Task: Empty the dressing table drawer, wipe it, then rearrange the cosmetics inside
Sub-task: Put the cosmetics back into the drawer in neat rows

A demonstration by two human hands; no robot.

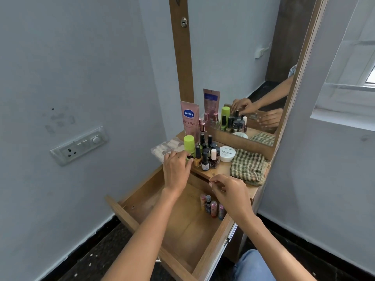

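Rearranging looks to be the step in hand: the drawer (178, 230) stands pulled open with most of its wooden floor bare, and only a short row of small bottles (212, 205) stands inside, just under the right hand (231, 191). That hand hovers over the drawer's back edge with its fingers loosely curled and thumb near forefinger; whether anything is pinched there I cannot tell. The left hand (176, 169) reaches up to the tabletop, where its fingertips pinch a small dark-capped nail polish bottle (189, 158) at the front of the cluster of cosmetics (207, 155). Just beyond those fingers stands a green-capped bottle (189, 146), with a pink Vaseline tube (189, 120) behind it and a clear compartment box (167, 148) to their left. To the right of the cluster sit a white nail polish remover tub (227, 154) and a checked cloth (248, 167), lying folded and unused, which suggests the wiping is done. Next, I judge, the pinched bottle must be lifted clear of its close neighbours without toppling them and set upright beside the row in the drawer.
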